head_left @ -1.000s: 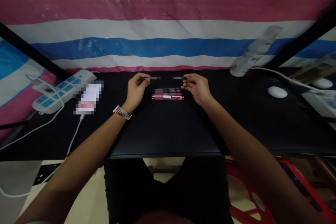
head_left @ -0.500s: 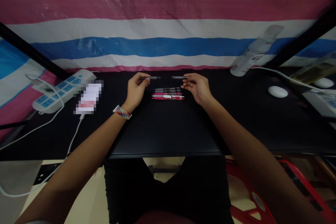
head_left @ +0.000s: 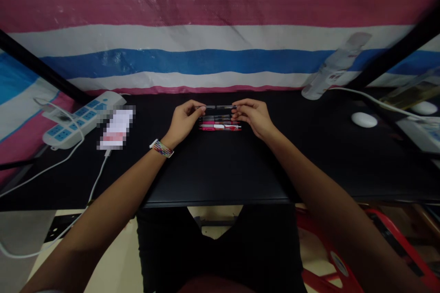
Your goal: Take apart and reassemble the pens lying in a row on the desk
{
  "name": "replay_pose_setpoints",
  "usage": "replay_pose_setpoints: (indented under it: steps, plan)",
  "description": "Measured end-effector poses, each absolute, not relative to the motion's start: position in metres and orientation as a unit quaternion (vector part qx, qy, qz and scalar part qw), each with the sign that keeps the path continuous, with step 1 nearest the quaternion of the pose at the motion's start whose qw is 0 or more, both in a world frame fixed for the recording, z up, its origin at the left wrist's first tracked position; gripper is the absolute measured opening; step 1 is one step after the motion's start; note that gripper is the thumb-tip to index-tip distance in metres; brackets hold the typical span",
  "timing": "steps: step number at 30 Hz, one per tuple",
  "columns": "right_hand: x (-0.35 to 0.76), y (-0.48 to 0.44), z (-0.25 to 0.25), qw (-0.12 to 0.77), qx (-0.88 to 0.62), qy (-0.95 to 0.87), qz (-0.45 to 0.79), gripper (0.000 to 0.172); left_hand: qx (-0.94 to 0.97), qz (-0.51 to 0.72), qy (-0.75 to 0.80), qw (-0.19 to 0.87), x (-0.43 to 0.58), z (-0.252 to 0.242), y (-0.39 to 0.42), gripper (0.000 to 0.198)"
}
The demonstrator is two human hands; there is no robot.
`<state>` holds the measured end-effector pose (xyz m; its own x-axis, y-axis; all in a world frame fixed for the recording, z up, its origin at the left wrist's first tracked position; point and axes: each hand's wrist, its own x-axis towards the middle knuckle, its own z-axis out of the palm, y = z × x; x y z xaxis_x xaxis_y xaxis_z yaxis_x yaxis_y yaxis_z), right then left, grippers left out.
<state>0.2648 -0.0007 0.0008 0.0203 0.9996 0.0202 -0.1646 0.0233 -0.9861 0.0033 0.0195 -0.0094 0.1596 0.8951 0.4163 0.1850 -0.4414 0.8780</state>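
My left hand [head_left: 186,119] pinches the grey end of a pen [head_left: 210,107] between thumb and fingers. My right hand [head_left: 253,116] grips its clear-and-dark end [head_left: 224,107]. The two pen parts lie in one line, end to end; whether they are fully joined is too small to tell. Just below, on the black desk, several pens lie side by side in a row, dark ones [head_left: 220,118] at the back and a red and white one [head_left: 220,127] at the front. My fingers hide both outer ends of the held pen.
On the left lie a white power strip [head_left: 57,136] and a blurred-out phone [head_left: 117,128] with a cable. At the right stand a clear bottle [head_left: 321,80] and a white mouse-like object [head_left: 364,120]. A striped sheet [head_left: 220,4] hangs behind the black desk [head_left: 220,174].
Both hands have come closer together. The two pen parts, apart with a gap between them before, now meet or nearly meet, slightly nearer the row of pens.
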Motion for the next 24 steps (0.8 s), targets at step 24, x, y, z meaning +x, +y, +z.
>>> replay_pose_setpoints:
  steps: [24]
  plan:
    - [0.2554,-0.0056,0.0036,0.556,-0.427,-0.418,0.578,0.008,0.695,0.524,0.363,0.333,0.0039,-0.0084,0.0180,0.036]
